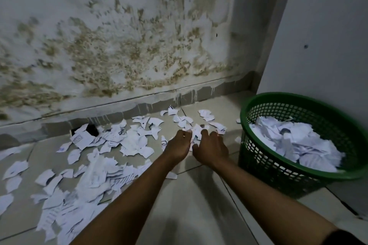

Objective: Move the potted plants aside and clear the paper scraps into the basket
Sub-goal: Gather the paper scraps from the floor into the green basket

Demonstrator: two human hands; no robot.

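Beside the basket (256,109), both hands (178,143) (211,148) curl their fingers round scraps (196,131) on the floor; loose torn bits could slip out and scatter short of the rim.

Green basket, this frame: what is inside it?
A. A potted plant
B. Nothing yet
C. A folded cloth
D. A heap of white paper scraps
D. The green basket by the right wall holds a heap of torn white paper scraps, while more scraps lie across the floor to its left.
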